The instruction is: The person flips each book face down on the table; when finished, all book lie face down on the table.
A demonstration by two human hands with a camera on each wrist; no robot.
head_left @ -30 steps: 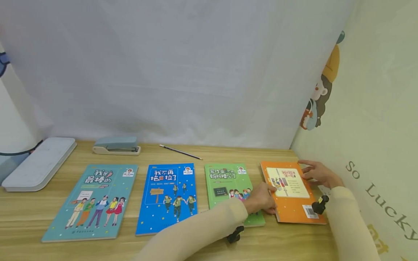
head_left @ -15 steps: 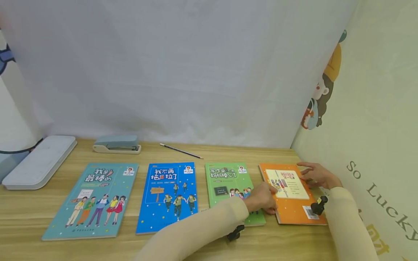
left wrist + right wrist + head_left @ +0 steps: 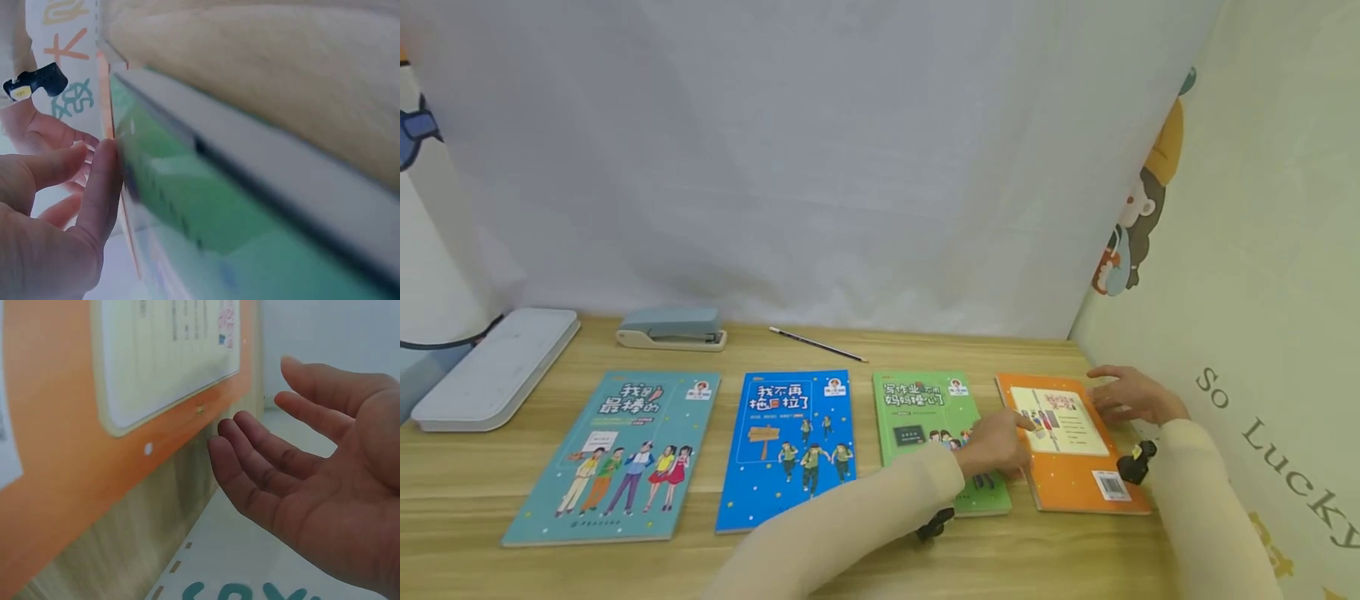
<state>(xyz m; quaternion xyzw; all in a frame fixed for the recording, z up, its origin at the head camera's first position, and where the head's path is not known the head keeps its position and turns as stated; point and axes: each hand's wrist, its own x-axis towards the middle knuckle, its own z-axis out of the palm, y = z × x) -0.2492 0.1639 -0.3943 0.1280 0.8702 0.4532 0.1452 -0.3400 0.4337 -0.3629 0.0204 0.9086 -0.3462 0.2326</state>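
Cream sleeves point(image 3: 850, 521) span the near part of the desk point(image 3: 1037, 558). Toward its right edge lies an orange book point(image 3: 1075, 487), barcode side up. The left hand point(image 3: 996, 447), one finger extended, covers part of the green book point(image 3: 917, 429) and meets the orange one's left edge; the right hand point(image 3: 1135, 396), fingers loosely parted, is beside its right edge, contact unclear. Leftward lie blue point(image 3: 790, 454) and teal point(image 3: 617, 467) books. Along the desk's far edge: pencil point(image 3: 820, 345), stapler point(image 3: 672, 327), white case point(image 3: 497, 367).
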